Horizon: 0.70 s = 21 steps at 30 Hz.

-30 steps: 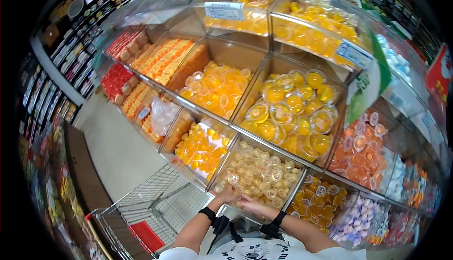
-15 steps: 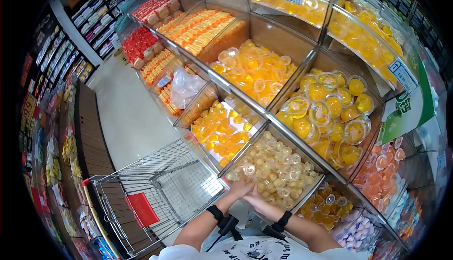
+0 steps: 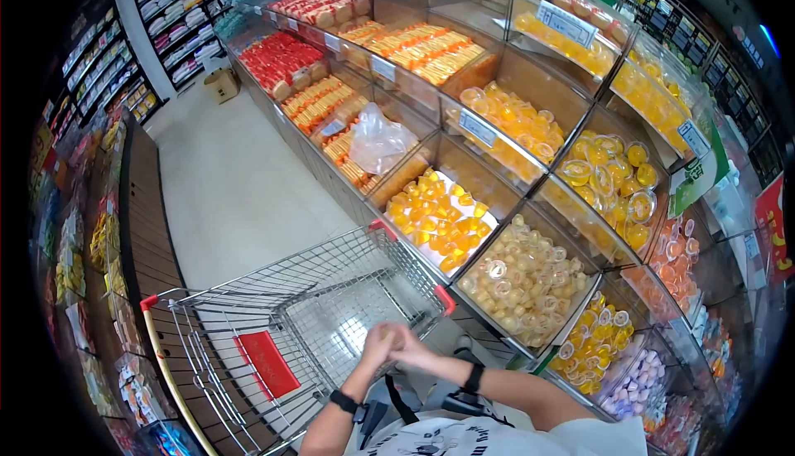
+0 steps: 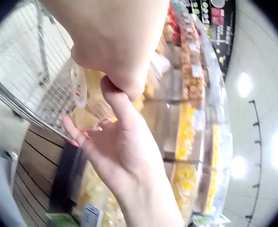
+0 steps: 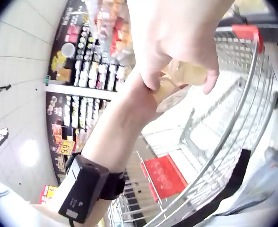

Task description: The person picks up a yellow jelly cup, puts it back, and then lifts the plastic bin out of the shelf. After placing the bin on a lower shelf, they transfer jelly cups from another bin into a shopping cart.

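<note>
Both hands meet low over the cart in the head view, the left hand [image 3: 379, 345] touching the right hand [image 3: 411, 350]. Pale yellow jelly cups [image 5: 191, 74] lie between them in the right wrist view, with the fingers of the right hand [image 5: 181, 45] curled over them. The left hand [image 5: 146, 97] cradles the cups from below. In the left wrist view a clear-lidded cup [image 4: 79, 85] shows beside the left hand [image 4: 113, 61], and the right hand [image 4: 122, 151] curves its thumb and fingers round the cups from the other side. Their exact number is hidden.
The wire shopping cart [image 3: 331, 307] with a red panel [image 3: 267, 363] is beneath the hands. To the right stand clear bins with pale jelly cups [image 3: 523, 280] and orange jellies [image 3: 439, 217]. A plastic bag [image 3: 379, 139] lies on a farther bin. Packed shelves [image 3: 79, 290] line the left.
The joined hands have moved left, away from the pale jelly bin, to over the cart. The head view has shifted, showing more of the cart and aisle.
</note>
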### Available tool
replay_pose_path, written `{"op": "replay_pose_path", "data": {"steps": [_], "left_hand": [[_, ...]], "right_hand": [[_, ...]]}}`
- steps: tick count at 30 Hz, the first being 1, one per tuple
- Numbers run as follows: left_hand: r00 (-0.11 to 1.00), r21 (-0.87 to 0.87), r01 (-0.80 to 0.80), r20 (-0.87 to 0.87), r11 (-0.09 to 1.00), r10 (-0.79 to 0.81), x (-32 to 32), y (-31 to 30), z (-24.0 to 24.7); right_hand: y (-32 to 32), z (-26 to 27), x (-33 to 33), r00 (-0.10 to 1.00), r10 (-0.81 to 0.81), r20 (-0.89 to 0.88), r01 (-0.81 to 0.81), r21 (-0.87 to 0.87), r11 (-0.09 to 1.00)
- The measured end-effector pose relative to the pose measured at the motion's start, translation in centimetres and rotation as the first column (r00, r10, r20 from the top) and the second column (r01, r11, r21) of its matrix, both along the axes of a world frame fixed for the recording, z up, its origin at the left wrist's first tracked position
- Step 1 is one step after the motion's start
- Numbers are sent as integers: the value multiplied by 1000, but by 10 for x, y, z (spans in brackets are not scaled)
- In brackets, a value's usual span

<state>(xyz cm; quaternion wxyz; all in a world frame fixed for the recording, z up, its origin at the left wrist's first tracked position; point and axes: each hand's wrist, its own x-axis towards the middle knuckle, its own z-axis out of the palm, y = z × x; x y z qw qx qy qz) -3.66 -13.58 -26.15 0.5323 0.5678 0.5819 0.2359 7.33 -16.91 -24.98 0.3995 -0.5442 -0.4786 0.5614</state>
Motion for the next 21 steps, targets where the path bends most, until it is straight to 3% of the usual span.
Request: {"op": "replay_pose_path", "data": {"steps": [1, 2, 3, 4, 5, 7, 9, 10, 11, 12, 14, 15, 16, 17, 18, 19, 20, 21], "left_hand": [[984, -164, -111, 122, 980, 132, -29, -6, -18], [983, -222, -157, 56, 962, 173, -52, -11, 2], [913, -322, -323, 141, 890, 382, -75, -22, -16], [861, -437, -325, 230, 839, 453, -102, -30, -44], [853, -470, -321, 234, 822, 467, -138, -40, -114], [809, -574, -296, 274, 763, 520, -154, -52, -90], [773, -666, -312, 237, 678, 588, -166, -61, -92], [855, -563, -395, 66, 726, 515, -170, -61, -106], [890, -437, -443, -111, 783, 441, -167, -58, -114], [881, -297, -455, -287, 840, 376, -154, -50, -102], [901, -259, -324, -377, 910, 214, -120, -32, -53], [912, -227, -251, -382, 941, 152, -103, -23, -34], [916, -192, -178, -390, 965, 91, -87, -15, -25], [929, -70, -75, -368, 995, 44, -71, -6, -26], [961, -56, -13, -276, 998, -3, -54, 2, -28], [982, -37, 48, -179, 998, -54, -34, 11, -29], [991, -13, 108, -81, 994, -109, -13, 19, -27], [982, 3, 190, 22, 982, -190, 12, 25, -21]], "right_hand": [[0, -19, -30, 999, 52, 9, -53, 52, 997], [-1, -42, -57, 994, 102, 22, -104, 106, 989], [-3, -45, -79, 980, 176, -97, -180, -34, 983], [-4, -47, -96, 947, 226, -227, -267, -168, 949], [-4, -48, -109, 939, 275, -208, -310, -165, 936], [-11, -53, -128, 917, 357, -178, -387, -172, 906], [-9, -66, -129, 884, 459, 85, -445, -139, 884], [-8, -72, -124, 843, 489, 223, -470, -134, 872], [-8, -72, -116, 839, 415, 351, -414, -81, 907], [-5, -58, -101, 891, 380, 249, -351, -152, 924], [-2, -31, -63, 962, 268, 44, -245, -293, 924], [-5, -38, -41, 969, 218, 120, -199, -157, 967], [-9, -38, -17, 992, 95, 79, -89, -79, 993], [-10, -35, 16, 998, 62, 12, -60, -125, 990], [-16, -36, 48, 998, -9, 68, 16, -102, 995], [-23, -37, 78, 961, -205, 184, 204, 24, 979], [-31, 8, 114, 837, -300, 458, 242, 183, 953], [-42, 16, 145, 700, -431, 569, 411, 173, 895]]}}
